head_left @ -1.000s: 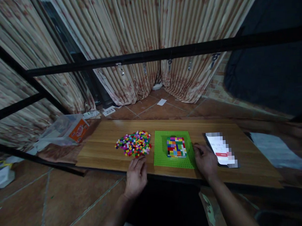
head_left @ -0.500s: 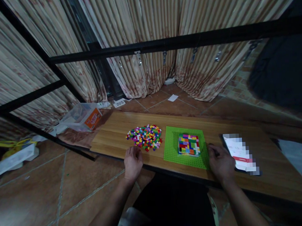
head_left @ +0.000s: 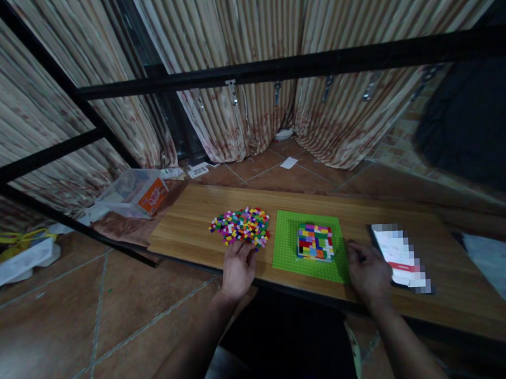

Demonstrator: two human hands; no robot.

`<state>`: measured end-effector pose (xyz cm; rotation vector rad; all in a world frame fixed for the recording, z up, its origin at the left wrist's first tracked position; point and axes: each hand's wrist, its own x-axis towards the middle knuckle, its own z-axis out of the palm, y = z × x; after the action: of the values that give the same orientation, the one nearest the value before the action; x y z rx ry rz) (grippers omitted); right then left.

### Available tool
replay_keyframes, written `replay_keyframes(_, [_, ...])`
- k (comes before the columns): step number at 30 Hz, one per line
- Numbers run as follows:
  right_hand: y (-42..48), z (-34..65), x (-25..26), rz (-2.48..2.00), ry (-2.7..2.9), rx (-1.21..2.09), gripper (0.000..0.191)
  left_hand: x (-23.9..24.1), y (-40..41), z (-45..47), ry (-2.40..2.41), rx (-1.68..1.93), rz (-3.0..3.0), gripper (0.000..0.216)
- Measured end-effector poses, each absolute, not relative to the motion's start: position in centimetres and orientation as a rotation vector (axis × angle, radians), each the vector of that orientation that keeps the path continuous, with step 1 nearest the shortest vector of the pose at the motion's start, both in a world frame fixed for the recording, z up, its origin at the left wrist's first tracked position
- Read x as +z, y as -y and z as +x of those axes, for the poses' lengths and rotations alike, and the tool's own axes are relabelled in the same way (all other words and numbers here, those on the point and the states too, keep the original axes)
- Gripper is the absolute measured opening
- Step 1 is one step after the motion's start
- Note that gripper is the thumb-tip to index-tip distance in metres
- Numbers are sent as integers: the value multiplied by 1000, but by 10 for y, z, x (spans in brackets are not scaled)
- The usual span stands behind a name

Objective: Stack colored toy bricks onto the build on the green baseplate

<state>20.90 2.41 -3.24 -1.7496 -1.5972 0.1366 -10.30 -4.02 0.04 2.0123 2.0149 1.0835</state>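
A loose heap of small coloured toy bricks (head_left: 241,224) lies on the wooden table. My left hand (head_left: 238,269) is at the heap's near edge, fingers bent down and thumb apart from them; its fingertips are partly hidden. To the right lies a green studded baseplate (head_left: 286,249), bearing a low, roughly square block of multicoloured bricks (head_left: 316,242) with gaps in its top layer. My right hand (head_left: 369,272) rests by the plate's right edge, its fingers curled in toward the thumb. Whatever it may hold is too small or dark to make out.
A phone (head_left: 401,258) with a lit, blurred screen lies right of my right hand. White paper (head_left: 495,263) is at the table's right end. Behind the left end stands a clear plastic box (head_left: 129,194) with an orange label. A black metal rail (head_left: 273,70) crosses beyond the table (head_left: 183,231).
My left hand has moved right and slightly forward, to the near edge of the brick heap. My right hand stays by the baseplate. The view has shifted slightly.
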Motion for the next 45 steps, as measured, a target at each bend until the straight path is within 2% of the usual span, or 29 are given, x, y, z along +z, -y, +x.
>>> replay_keyframes(8, [-26, 210, -35, -1701, 1616, 109, 46, -2, 32, -98, -2092, 931, 2115, 14])
replay_keyframes(17, [-24, 205, -29, -1688, 1575, 124, 41, 1, 31, -93, -2025, 1013, 2136, 15])
replay_keyframes(27, [-27, 204, -30, -1690, 1567, 153, 42, 38, -17, -8, -1689, 1083, 2268, 12])
replay_keyframes(35, [-27, 202, -27, -1695, 1552, 203, 39, 35, -49, 29, -1578, 951, 2354, 15])
replay_keyframes(45, [-27, 201, -26, -1706, 1542, 195, 36, 31, -58, 37, -1543, 964, 2387, 12])
